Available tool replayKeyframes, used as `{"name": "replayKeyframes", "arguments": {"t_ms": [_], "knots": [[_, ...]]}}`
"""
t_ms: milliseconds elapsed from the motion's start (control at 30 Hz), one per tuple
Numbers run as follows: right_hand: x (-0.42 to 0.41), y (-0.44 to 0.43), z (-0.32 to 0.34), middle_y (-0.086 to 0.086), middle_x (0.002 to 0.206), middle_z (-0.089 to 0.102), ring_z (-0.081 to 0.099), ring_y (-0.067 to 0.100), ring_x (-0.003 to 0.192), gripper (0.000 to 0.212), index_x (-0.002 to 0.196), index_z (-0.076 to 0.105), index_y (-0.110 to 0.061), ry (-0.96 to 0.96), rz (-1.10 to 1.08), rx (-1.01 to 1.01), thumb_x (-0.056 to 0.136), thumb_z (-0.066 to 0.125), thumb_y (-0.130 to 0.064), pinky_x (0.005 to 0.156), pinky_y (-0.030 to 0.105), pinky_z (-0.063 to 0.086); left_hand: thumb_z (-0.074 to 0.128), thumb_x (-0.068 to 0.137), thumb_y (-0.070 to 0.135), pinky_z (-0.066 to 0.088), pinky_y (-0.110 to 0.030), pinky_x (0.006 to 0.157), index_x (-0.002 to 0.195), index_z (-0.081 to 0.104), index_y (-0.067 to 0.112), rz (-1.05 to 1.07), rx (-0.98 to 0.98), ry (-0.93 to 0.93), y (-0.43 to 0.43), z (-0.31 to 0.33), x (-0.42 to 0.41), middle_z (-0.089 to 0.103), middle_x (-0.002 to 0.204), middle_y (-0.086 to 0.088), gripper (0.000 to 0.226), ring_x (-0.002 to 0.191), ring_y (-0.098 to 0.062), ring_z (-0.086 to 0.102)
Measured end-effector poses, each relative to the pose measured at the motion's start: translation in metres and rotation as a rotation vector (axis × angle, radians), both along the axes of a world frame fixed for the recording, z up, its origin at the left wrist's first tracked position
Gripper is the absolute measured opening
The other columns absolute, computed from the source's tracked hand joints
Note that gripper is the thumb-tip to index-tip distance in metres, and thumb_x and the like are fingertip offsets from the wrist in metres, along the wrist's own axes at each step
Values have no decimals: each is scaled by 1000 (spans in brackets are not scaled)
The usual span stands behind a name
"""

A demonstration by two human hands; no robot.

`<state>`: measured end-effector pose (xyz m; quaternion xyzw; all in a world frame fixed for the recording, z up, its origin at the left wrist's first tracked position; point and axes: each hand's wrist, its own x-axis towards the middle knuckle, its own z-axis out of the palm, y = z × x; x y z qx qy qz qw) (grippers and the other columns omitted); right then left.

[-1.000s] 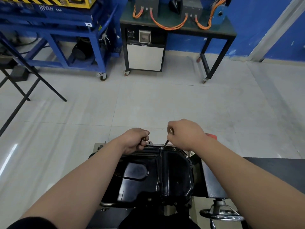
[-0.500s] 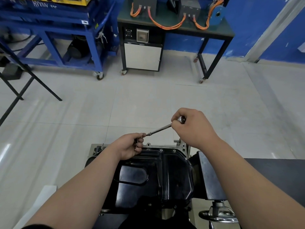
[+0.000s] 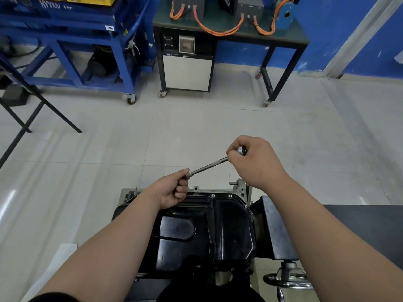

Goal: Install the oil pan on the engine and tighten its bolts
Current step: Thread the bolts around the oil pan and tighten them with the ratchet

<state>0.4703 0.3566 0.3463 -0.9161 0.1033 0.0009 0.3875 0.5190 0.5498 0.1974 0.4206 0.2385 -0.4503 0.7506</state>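
Gripping wrench [image 3: 207, 166] at both ends, low end in curled left hand [image 3: 172, 192] nearest the bolts [image 3: 213, 195] on the oil pan [image 3: 229, 225] far rim, axis slanting up-right into clenched right hand [image 3: 255, 164].

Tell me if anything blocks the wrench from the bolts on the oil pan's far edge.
Nothing visible does. The wrench, gripped at both ends by the left hand and right hand, hangs above the oil pan's far rim, where two bolts lie exposed.

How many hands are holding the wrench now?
2. The left hand grips the wrench at its lower end, above the pan; the right hand grips the handle end, higher up. No other hand shows.
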Motion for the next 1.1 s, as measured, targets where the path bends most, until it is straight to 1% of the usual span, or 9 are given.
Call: {"name": "replayKeyframes", "arguments": {"t_ms": [133, 333, 533, 700, 767, 833, 933, 1000, 1100], "knots": [[0, -3, 2, -12, 50, 49, 41, 8, 39, 16, 62, 61, -26, -25, -35, 33, 74, 52, -20, 42, 23, 39, 47, 94, 33, 15, -13, 29, 67, 42, 21, 2, -2, 14, 3, -1, 1, 24, 47, 10, 30, 33, -3, 21], [-3, -3, 1, -10, 54, 49, 43, 10, 43, 16, 64, 61, -27, -10, -17, 1, 75, 54, -19, 49, 26, 42, 48, 93, 40, 12, -13, 32, 65, 41, 23, -41, 32, -11, -1, 0, 2, 25, 48, 11, 33, 34, -4, 20], [-1, -5, 3, -9, 53, 50, 43, 9, 37, 17, 62, 62, -25, -28, -26, 45, 74, 53, -18, 35, 19, 37, 51, 91, 42, 12, -13, 31, 66, 40, 22, -16, 60, -1, -4, -2, 3, 26, 46, 11, 34, 33, -4, 20], [0, -2, 0, -12, 53, 50, 41, 7, 42, 15, 64, 61, -27, -27, -4, 7, 75, 54, -20, 46, 23, 40, 54, 90, 43, 13, -13, 31, 67, 39, 23, -9, 82, 13, -4, -4, 4, 25, 45, 11, 34, 32, -4, 20], [-1, -1, 2, -14, 53, 52, 44, 6, 45, 11, 68, 59, -27, -36, 66, -40, 76, 55, -21, 49, 23, 40, 55, 89, 42, 13, -12, 30, 66, 40, 23, -13, 95, 38, -4, -4, 5, 25, 44, 11, 34, 32, -4, 21], [-3, 0, 7, -13, 55, 51, 47, 4, 51, 9, 74, 54, -29, -38, 235, -154, 80, 55, -22, 53, 25, 40, 56, 89, 40, 14, -11, 30, 67, 42, 22, -26, 91, 81, -4, -4, 7, 25, 43, 11, 32, 31, -4, 22], [-1, 3, 15, -15, 58, 46, 45, -1, 59, 11, 82, 49, -31, -53, 481, -306, 86, 54, -22, 57, 27, 31, 56, 89, 38, 15, -11, 29, 65, 42, 22, -66, 58, 154, -3, -3, 11, 25, 42, 10, 33, 30, -4, 23], [1, 3, 18, -15, 61, 45, 45, 1, 61, 6, 86, 52, -27, -86, 549, -345, 87, 54, -21, 59, 26, 29, 55, 90, 37, 14, -10, 28, 63, 40, 21, -109, 36, 190, -2, -1, 13, 26, 41, 10, 34, 29, -4, 24], [3, -3, 21, -13, 72, 51, 47, 10, 66, 6, 91, 57, -23, -122, 615, -394, 87, 54, -21, 62, 28, 36, 51, 90, 34, 14, -10, 27, 61, 38, 22, -192, 35, 213, -2, 1, 16, 25, 40, 10, 34, 28, -4, 23]]}}
